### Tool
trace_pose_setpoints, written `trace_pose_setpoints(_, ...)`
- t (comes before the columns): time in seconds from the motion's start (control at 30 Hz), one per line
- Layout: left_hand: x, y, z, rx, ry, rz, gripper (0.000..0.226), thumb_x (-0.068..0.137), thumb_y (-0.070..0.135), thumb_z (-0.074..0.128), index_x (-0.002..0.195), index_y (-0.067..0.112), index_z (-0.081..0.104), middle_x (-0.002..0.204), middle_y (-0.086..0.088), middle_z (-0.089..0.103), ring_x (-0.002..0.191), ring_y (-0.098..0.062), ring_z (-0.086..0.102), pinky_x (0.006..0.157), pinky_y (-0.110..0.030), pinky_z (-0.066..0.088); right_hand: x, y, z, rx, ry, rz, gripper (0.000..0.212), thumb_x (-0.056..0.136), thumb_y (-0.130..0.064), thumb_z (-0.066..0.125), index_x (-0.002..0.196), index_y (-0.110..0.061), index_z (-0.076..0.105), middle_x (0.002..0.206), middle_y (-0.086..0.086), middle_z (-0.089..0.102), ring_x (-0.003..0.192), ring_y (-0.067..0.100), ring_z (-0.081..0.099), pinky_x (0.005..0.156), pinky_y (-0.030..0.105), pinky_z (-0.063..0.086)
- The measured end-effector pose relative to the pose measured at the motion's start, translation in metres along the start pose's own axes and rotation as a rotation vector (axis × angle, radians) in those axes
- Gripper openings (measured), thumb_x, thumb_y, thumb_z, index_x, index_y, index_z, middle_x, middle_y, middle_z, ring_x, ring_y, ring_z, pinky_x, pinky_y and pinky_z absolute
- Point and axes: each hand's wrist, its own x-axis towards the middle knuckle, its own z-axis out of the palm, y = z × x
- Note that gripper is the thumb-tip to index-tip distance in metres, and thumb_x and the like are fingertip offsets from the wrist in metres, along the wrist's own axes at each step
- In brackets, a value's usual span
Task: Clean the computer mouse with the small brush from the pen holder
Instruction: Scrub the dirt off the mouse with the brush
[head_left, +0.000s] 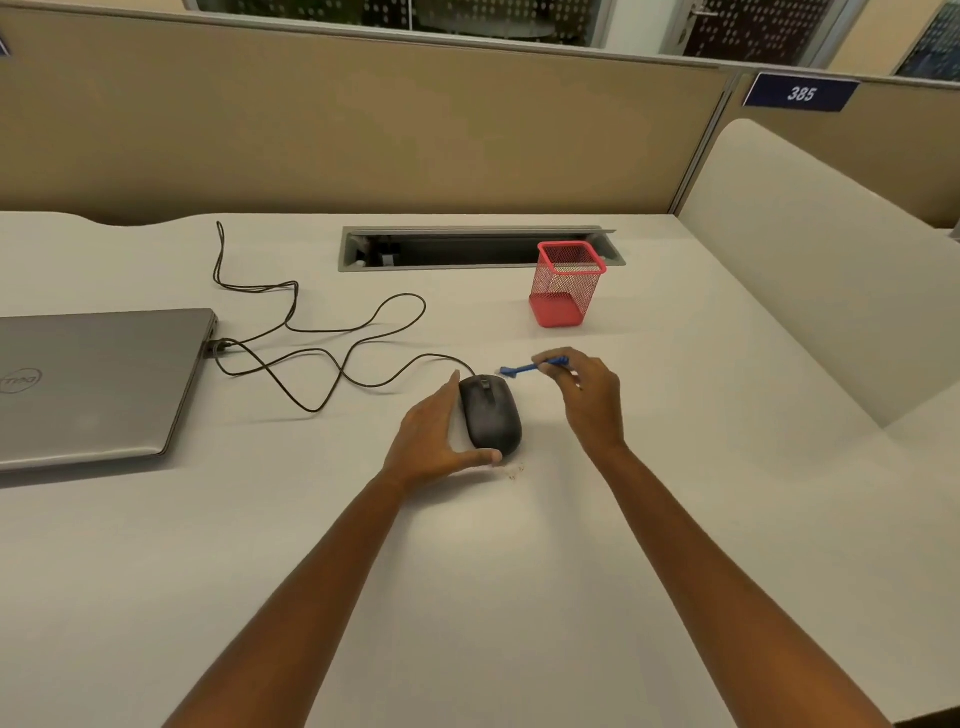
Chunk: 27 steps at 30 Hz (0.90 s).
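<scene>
Black wired computer mouse (491, 415) sits mid-desk on the off-white desk surface (675, 519), cord (332, 358) looping left to the closed grey laptop (98, 384). Left hand (434, 441) braces it: fingers flat along the mouse's left side, thumb curled at its near end, hand spread wide, not clamped. Right hand (589, 400) pinches the small blue plastic brush (530, 368) by its handle, fingers closed on it, bristle end pointing left, just beyond the mouse's front right corner, apparently not touching. Red mesh pen holder (567, 283) stands behind, looks empty. A few specks on the desk by the mouse's near end. Step, I'd say: brush fetched, brushing about to start or mid-stroke. Next move calls for lowering the bristles onto the buttons/wheel area while the left hand keeps the mouse from sliding.
</scene>
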Motion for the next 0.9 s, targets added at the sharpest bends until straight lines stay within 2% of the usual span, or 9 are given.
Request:
trace_pose_setpoints(0.1,0.002,0.003,0.001,0.042,-0.016,0.007,0.122,0.049,0.072,0.064,0.144,0.016,0.012,0.148,-0.002,0.032,0.131,-0.022,0.035,0.104,-0.031,0.026,0.015,0.002,0.006,-0.008,-0.091,-0.017,0.014,0.085,-0.004,0.057,0.094,-0.002,0.067,0.098,0.018,0.071,0.089,0.032,0.062,0.082,0.033,0.047)
trace_pose_setpoints(0.27,0.004,0.003,0.001,0.058,-0.016,0.003,0.124,0.045,0.079,0.054,0.144,0.016,0.013,0.148,-0.002,0.033,0.131,-0.022,0.035,0.105,-0.032,0.027,0.021,0.005,-0.002,-0.016,-0.159,-0.032,0.013,0.085,-0.004,0.056,0.091,-0.001,0.067,0.096,0.019,0.071,0.086,0.027,0.061,0.074,0.017,0.042)
trace_pose_setpoints(0.3,0.004,0.003,0.001,0.059,-0.009,0.009,0.123,0.045,0.079,0.054,0.143,0.016,0.015,0.147,-0.001,0.035,0.130,-0.021,0.036,0.104,-0.031,0.028,0.019,0.007,-0.006,-0.006,-0.160,-0.019,0.013,0.085,-0.004,0.056,0.092,-0.001,0.067,0.097,0.019,0.071,0.087,0.027,0.061,0.075,0.017,0.043)
trace_pose_setpoints(0.43,0.005,0.004,0.001,0.048,0.021,0.036,0.118,0.046,0.077,0.056,0.141,0.017,0.021,0.141,-0.001,0.042,0.124,-0.021,0.041,0.095,-0.022,0.025,-0.005,0.012,-0.024,0.112,-0.158,0.079,0.013,0.086,-0.001,0.053,0.090,0.000,0.065,0.093,0.014,0.070,0.088,0.030,0.062,0.085,0.034,0.047)
trace_pose_setpoints(0.5,0.005,0.003,0.002,0.050,0.013,0.026,0.120,0.045,0.078,0.055,0.142,0.016,0.019,0.145,-0.001,0.037,0.128,-0.020,0.038,0.096,-0.023,0.023,-0.023,0.015,-0.031,0.174,-0.149,0.123,0.013,0.086,0.000,0.052,0.088,-0.001,0.065,0.090,0.007,0.067,0.086,0.025,0.061,0.085,0.030,0.047)
trace_pose_setpoints(0.63,0.006,0.001,0.001,0.044,-0.013,-0.002,0.125,0.043,0.078,0.056,0.143,0.016,0.015,0.147,-0.002,0.034,0.131,-0.021,0.035,0.102,-0.028,0.026,-0.042,0.020,-0.041,0.287,-0.131,0.186,0.014,0.087,0.003,0.050,0.087,0.000,0.064,0.089,0.006,0.065,0.081,0.014,0.061,0.075,0.002,0.046)
trace_pose_setpoints(0.83,0.008,0.002,-0.002,0.023,-0.059,-0.059,0.130,0.039,0.077,0.059,0.144,0.017,0.011,0.151,-0.001,0.027,0.136,-0.020,0.029,0.106,-0.031,0.024,-0.015,0.024,-0.032,0.322,0.007,0.240,0.013,0.088,-0.001,0.051,0.091,-0.003,0.064,0.090,0.004,0.064,0.078,0.002,0.057,0.070,-0.002,0.043)
trace_pose_setpoints(0.9,0.009,0.003,-0.002,0.020,-0.066,-0.073,0.131,0.038,0.077,0.059,0.144,0.018,0.011,0.152,0.000,0.026,0.137,-0.020,0.028,0.108,-0.032,0.023,-0.001,0.025,-0.022,0.331,0.042,0.287,0.014,0.088,-0.003,0.051,0.095,-0.002,0.064,0.093,0.009,0.066,0.076,0.004,0.056,0.071,0.005,0.044)
